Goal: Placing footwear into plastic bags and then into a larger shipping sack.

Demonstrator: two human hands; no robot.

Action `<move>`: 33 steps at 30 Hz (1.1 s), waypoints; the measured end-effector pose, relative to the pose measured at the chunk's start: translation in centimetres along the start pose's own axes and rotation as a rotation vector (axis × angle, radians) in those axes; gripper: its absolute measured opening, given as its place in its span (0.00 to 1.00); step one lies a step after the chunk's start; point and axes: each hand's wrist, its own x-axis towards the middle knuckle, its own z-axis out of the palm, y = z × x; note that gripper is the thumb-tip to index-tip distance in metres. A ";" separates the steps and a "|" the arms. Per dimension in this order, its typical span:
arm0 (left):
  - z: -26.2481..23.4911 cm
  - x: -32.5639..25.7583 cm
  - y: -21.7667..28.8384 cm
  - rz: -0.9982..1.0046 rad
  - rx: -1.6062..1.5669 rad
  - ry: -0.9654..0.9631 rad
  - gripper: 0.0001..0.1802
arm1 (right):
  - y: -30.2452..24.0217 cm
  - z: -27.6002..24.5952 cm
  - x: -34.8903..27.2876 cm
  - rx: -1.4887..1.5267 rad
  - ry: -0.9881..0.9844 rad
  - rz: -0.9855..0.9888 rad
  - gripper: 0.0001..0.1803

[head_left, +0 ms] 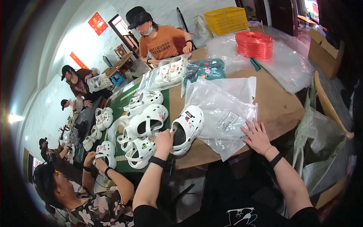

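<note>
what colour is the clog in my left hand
The clog is white, with a dark insole; it shows best in the head view.

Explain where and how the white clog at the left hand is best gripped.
Probably pinch the clog by the left rim of its opening, from the left: its toe points away from the person, leaving the hollow opening near the left hand.
</note>
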 end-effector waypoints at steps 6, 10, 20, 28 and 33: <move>-3.0 0.7 -1.5 0.152 -0.061 0.370 0.20 | -0.1 -1.6 -0.1 -0.075 -0.053 0.046 0.31; -4.6 1.5 -5.4 -0.013 0.273 0.322 0.34 | -6.4 -4.6 2.7 -0.039 0.194 -0.014 0.25; -5.3 5.4 -9.2 -0.162 -0.231 0.036 0.42 | -20.1 3.8 8.9 1.114 -0.484 0.276 0.35; -6.0 0.0 -5.5 -0.432 -1.164 -0.051 0.33 | -23.4 10.5 12.0 1.425 -0.166 0.723 0.39; -6.9 -5.2 -3.1 -0.416 -1.459 0.059 0.28 | -21.9 6.6 9.6 1.397 -0.113 0.609 0.15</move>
